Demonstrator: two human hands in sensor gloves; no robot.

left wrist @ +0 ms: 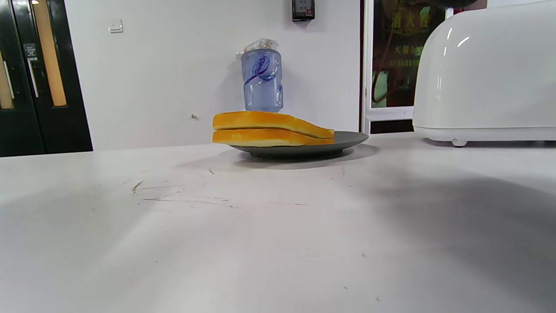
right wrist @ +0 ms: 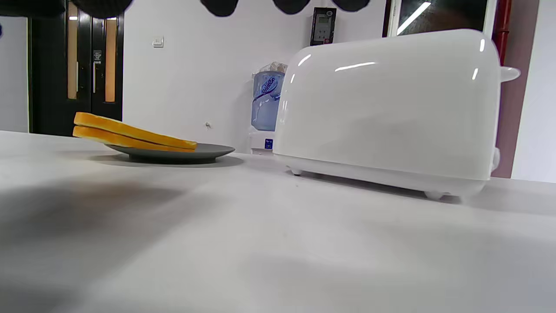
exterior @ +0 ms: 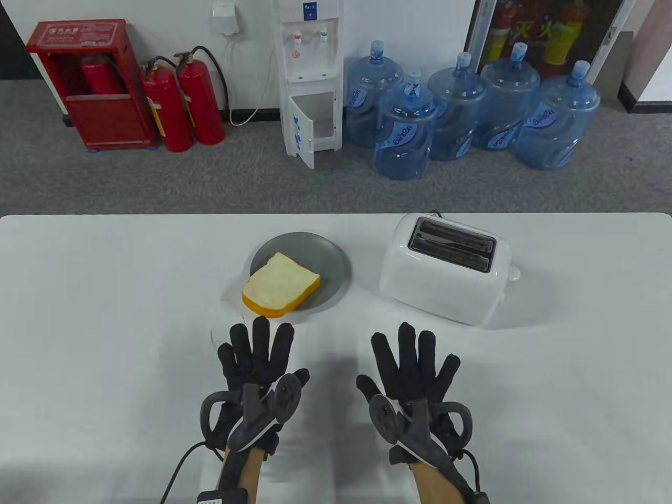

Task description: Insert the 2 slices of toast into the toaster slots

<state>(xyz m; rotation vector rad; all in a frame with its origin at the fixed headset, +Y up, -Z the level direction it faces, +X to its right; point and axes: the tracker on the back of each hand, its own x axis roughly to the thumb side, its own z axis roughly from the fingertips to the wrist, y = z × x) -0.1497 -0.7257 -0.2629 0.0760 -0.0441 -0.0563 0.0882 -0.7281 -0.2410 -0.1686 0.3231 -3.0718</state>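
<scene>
Two toast slices (exterior: 281,285) lie stacked on a grey plate (exterior: 325,257), overhanging its near-left rim. In the left wrist view the stack (left wrist: 269,128) sits straight ahead; in the right wrist view the same stack (right wrist: 130,132) is at the left. A white toaster (exterior: 446,273) stands right of the plate, both top slots (exterior: 452,244) showing nothing inside. My left hand (exterior: 257,349) lies flat, fingers spread, just short of the toast. My right hand (exterior: 415,357) lies flat near the toaster's front, holding nothing. Its fingertips (right wrist: 219,5) peek in at the right wrist view's top edge.
The toaster (left wrist: 486,74) fills the right of the left wrist view and the toaster (right wrist: 386,113) the middle of the right wrist view. The white table (exterior: 105,315) ends at a far edge, with water bottles, a dispenser and fire extinguishers on the floor beyond.
</scene>
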